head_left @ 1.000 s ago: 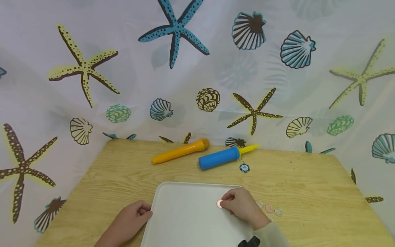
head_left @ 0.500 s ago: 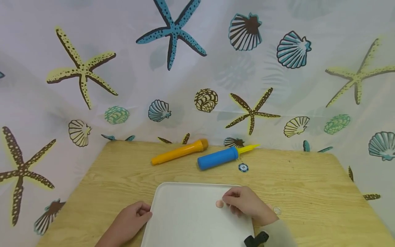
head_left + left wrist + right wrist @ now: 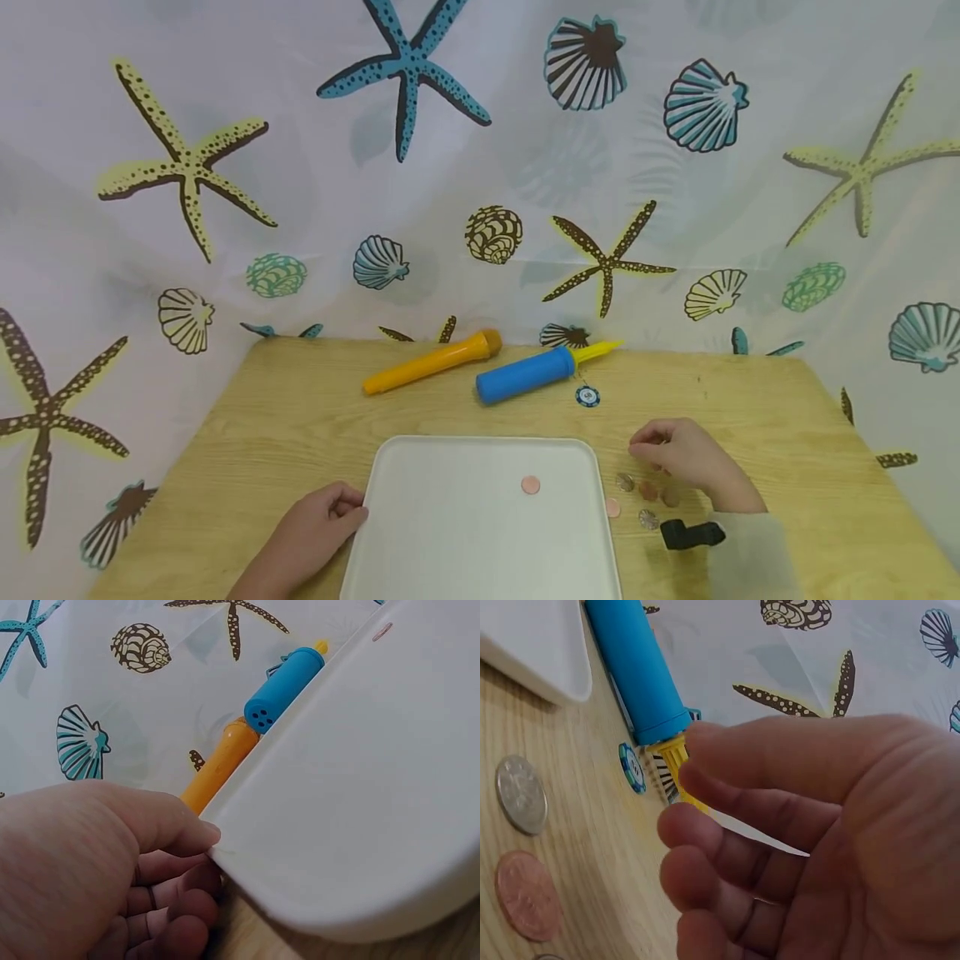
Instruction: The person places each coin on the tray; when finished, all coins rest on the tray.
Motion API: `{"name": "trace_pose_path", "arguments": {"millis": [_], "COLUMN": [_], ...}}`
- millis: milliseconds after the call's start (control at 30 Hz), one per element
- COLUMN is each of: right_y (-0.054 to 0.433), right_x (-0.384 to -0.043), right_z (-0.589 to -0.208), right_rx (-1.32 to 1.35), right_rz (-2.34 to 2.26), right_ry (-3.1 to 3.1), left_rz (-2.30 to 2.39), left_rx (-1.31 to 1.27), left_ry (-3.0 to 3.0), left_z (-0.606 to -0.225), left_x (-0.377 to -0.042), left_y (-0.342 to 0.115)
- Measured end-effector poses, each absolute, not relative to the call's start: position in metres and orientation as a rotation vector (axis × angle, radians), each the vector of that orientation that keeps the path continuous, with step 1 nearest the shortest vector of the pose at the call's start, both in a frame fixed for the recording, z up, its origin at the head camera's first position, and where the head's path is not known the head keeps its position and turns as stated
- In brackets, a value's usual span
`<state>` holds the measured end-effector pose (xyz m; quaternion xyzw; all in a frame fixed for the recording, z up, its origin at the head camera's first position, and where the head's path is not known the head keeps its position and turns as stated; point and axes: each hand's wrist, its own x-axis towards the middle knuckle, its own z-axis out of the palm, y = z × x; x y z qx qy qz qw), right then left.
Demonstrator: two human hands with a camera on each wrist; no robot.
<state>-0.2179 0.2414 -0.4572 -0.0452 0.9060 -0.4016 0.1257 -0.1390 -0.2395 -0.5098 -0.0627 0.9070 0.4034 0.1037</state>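
Note:
A white tray (image 3: 480, 542) lies on the wooden table, with one copper coin (image 3: 530, 485) on its upper right part. My left hand (image 3: 318, 525) is at the tray's left side; in the left wrist view its thumb (image 3: 196, 834) rests on the rim while the fingers curl below, pinching the edge. Right of the tray, my right hand (image 3: 686, 454) hovers over the table, fingers loosely bent and holding nothing. Below it lie several coins, among them a silver coin (image 3: 522, 795) and a copper coin (image 3: 528, 895). Another copper coin (image 3: 613, 507) lies against the tray's right edge.
Behind the tray lie an orange toy microphone (image 3: 431, 364) and a blue hand pump (image 3: 525, 377) with a yellow nozzle. A blue and white poker chip (image 3: 588, 396) is beside the pump. A cloth (image 3: 450, 167) printed with shells and starfish hangs around the table.
My right hand has let go of the copper coin on the tray and moved right, off the tray and over the table. More loose coins are visible now. The left hand stays put.

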Motion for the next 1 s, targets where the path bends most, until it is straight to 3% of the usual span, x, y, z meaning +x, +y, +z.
{"name": "trace_pose_path", "arguments": {"millis": [400, 1000], "right_y": [0.232, 0.22], "right_x": [-0.216, -0.211], "right_z": [-0.469, -0.474], "right_rx": [-0.303, -0.095], "right_rz": [-0.952, -0.961], "right_ry": [2.511, 2.555], "left_rz": [1.215, 1.218], "left_rx": [-0.202, -0.177], "left_ry": [2.696, 2.713], "left_z": [-0.511, -0.51], "left_x": [-0.137, -0.138], "left_y": [-0.242, -0.241]}}
